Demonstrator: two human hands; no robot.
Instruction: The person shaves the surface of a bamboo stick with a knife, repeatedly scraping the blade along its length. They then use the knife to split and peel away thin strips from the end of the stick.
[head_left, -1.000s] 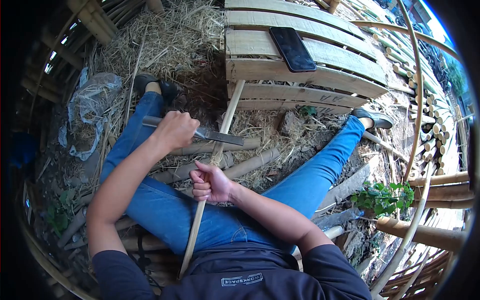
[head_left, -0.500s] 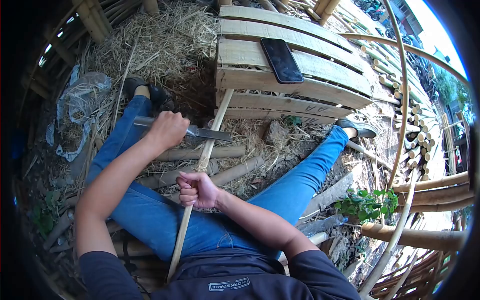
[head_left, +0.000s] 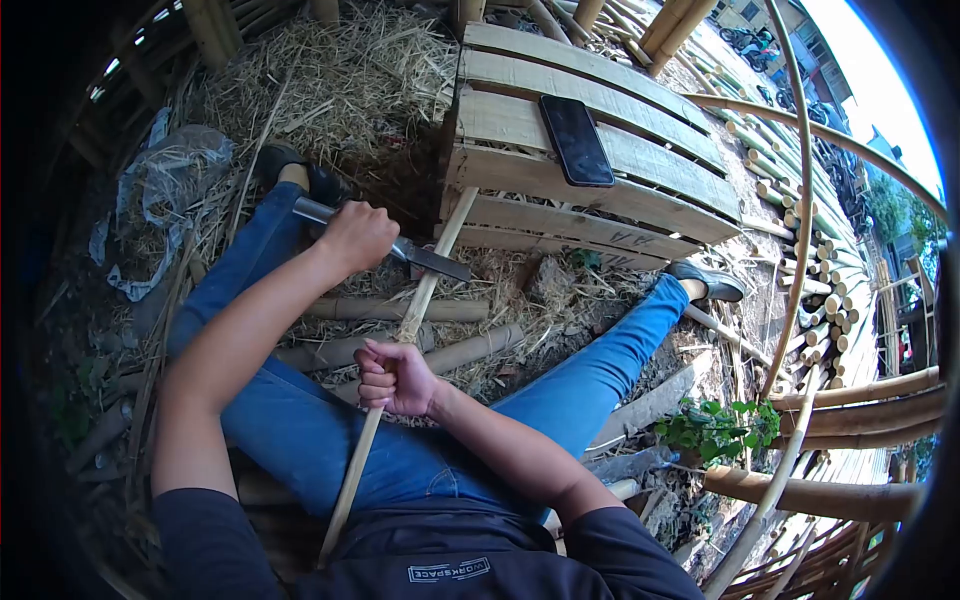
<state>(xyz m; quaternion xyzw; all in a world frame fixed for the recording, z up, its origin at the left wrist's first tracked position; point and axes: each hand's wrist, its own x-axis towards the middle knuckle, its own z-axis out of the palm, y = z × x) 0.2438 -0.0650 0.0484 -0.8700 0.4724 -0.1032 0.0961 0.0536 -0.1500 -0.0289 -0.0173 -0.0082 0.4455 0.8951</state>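
My left hand (head_left: 358, 238) is closed around the handle of a broad-bladed knife (head_left: 440, 263). Its blade lies across a long, pale bamboo strip (head_left: 424, 290), between my right hand and the crate. My right hand (head_left: 396, 379), palm up with fingers curled, grips the strip below a rough, node-like spot. From the slatted wooden crate (head_left: 600, 195), the strip slants down over my lap to my shirt, where its lower end is hard to make out. A black phone (head_left: 577, 141) lies on the crate's top slats.
Straw (head_left: 330, 90) covers the ground beyond my feet, and a crumpled plastic bag (head_left: 175, 175) lies at left. Bamboo pieces (head_left: 400, 309) rest between my legs. Stacked bamboo poles (head_left: 825, 300), a leafy plant (head_left: 720, 430) and upright bamboo (head_left: 800, 200) stand at right.
My left hand and the knife have shifted up the strip toward the crate, and the blade slants more. My right hand keeps its grip. The whole view has shifted slightly.
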